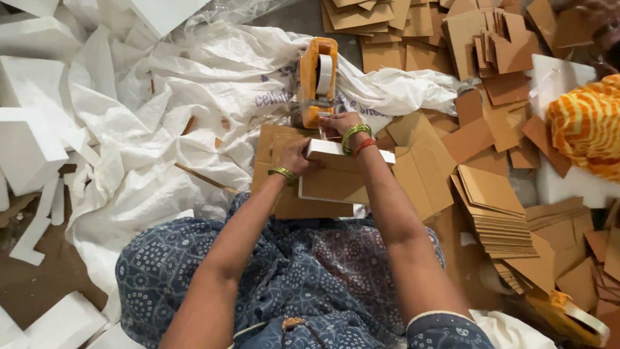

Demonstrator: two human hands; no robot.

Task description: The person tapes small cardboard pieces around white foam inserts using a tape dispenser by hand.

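while the left hand (298, 157) presses the white block (345, 152), the right hand (340, 123) seemingly grips the orange tape dispenser (317, 81).

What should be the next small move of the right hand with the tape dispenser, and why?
Probably draw the orange tape dispenser toward the body, across the foam-and-cardboard block. The right hand grips the dispenser at the block's far edge, and the left hand already presses the block steady.
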